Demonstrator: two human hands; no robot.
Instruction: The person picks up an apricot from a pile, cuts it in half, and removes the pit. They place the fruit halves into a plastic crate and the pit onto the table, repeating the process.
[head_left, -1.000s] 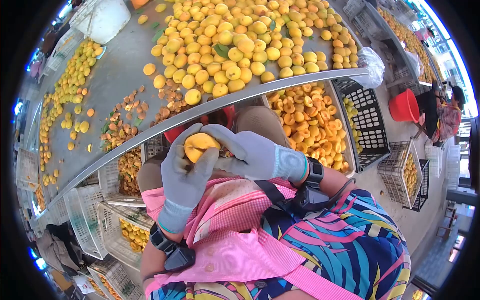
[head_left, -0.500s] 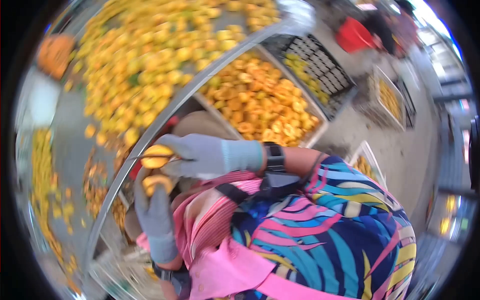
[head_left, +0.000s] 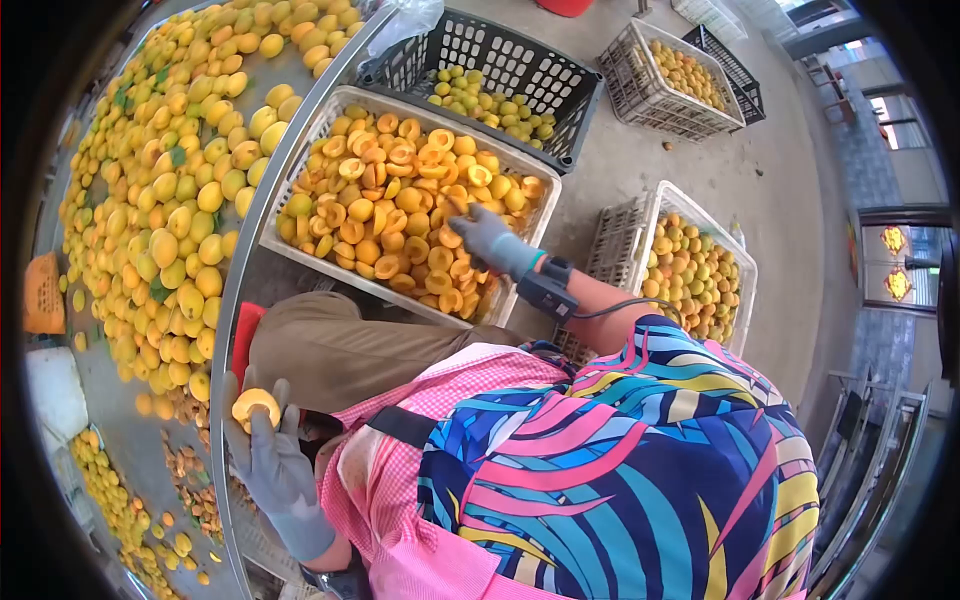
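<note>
The left hand (head_left: 270, 455) is cupped around an apricot half (head_left: 255, 405); the right hand (head_left: 487, 238) hangs spread and empty over the crate (head_left: 300, 262) of halves. That crate looks nearly full, yet many whole apricots (head_left: 170, 190) remain on the counter (head_left: 262, 190)

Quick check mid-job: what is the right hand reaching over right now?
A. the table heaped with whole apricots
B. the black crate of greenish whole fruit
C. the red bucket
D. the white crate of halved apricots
D: the gloved right hand is stretched out over the white crate filled with halved apricots, while the left hand holds an apricot half near the table edge.
</note>
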